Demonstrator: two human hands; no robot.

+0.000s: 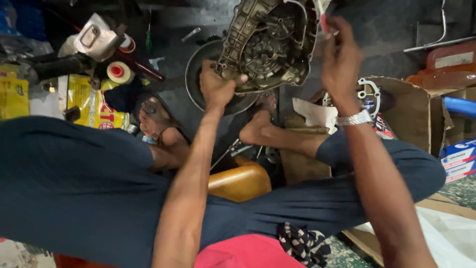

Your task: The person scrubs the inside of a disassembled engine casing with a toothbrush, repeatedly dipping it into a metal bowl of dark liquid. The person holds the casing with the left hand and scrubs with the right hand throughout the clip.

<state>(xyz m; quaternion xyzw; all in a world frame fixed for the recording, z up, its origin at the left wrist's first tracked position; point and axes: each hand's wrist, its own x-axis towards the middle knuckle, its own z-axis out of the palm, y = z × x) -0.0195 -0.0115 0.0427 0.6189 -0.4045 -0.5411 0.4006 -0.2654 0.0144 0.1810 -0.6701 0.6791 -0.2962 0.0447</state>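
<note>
Dim, shadowy background; slight motion blur.

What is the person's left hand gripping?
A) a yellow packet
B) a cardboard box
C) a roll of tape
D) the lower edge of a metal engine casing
D: the left hand clasps the lower edge of the metal engine casing, held above a dark round pan, while the right hand holds a thin red-handled tool at its upper right side.
</note>
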